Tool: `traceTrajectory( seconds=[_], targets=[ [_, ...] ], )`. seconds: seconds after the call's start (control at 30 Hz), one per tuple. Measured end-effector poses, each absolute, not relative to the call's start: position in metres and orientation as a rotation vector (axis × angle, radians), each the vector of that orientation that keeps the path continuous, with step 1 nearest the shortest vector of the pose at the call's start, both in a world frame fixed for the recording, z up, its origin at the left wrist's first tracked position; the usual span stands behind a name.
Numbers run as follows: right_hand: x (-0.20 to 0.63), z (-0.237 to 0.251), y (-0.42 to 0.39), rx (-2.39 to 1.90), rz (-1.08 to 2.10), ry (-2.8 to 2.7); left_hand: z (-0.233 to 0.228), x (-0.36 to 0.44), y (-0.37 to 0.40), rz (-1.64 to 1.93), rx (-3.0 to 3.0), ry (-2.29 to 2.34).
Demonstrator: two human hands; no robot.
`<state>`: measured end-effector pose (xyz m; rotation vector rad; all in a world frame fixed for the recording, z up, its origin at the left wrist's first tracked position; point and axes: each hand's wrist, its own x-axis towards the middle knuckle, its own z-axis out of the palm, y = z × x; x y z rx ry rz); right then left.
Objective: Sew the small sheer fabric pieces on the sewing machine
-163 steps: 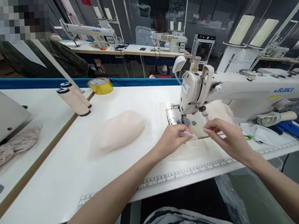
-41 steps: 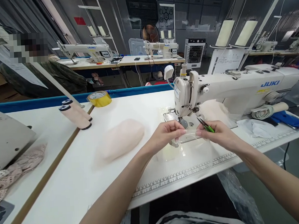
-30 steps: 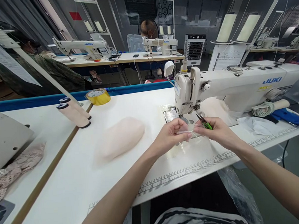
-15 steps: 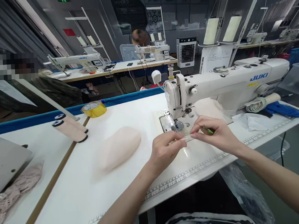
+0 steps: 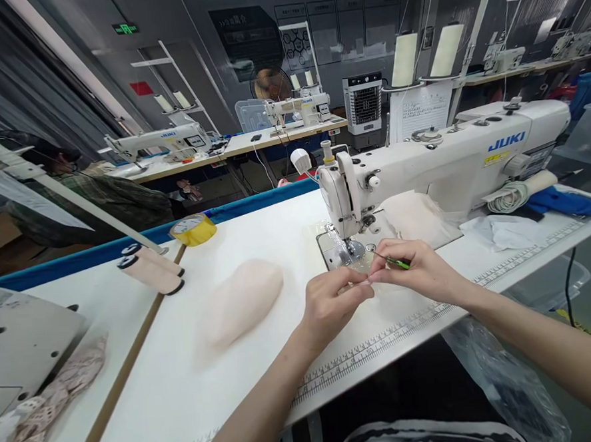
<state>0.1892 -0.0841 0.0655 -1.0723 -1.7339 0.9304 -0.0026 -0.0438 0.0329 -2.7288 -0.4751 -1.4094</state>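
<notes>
My left hand [image 5: 330, 302] is closed in a pinch just in front of the needle area of a white sewing machine [image 5: 452, 155]. Between its fingertips and those of my right hand [image 5: 418, 267] shows a bit of a thin pale strip [image 5: 363, 282], mostly hidden by the fingers. A slim tool with a green handle [image 5: 399, 263] lies across my right hand's closed fingers, its thin dark tip pointing left. Behind the hands is the metal needle plate [image 5: 334, 257]. A pale pink moulded fabric cup [image 5: 247, 297] rests on the table to the left.
Pale fabric [image 5: 415, 217] lies under the machine's arm. Rolled elastic [image 5: 509, 198], a blue cloth [image 5: 567, 203] and white fabric [image 5: 501, 232] sit at right. Yellow tape [image 5: 194, 230] and pink thread spools [image 5: 153, 270] stand at left. A person [image 5: 88, 200] sits beyond the table.
The view has shifted slightly. My hands stay pinched together and have come a little closer; more of the green-handled tool shows, with its tip now visible.
</notes>
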Motion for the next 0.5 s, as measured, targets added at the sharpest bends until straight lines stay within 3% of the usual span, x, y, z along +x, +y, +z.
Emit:
traceTrajectory(
  seconds=[0.23,0.5],
  targets=[
    [0.191,0.058,-0.089,-1.105,1.214,-1.404,0.03,-0.002,-0.042,-1.57,-2.772,-0.501],
    [0.186,0.053,-0.085,-0.989,0.975,-1.5,0.028,0.005,-0.044,-1.757,-2.959,-0.638]
  ],
)
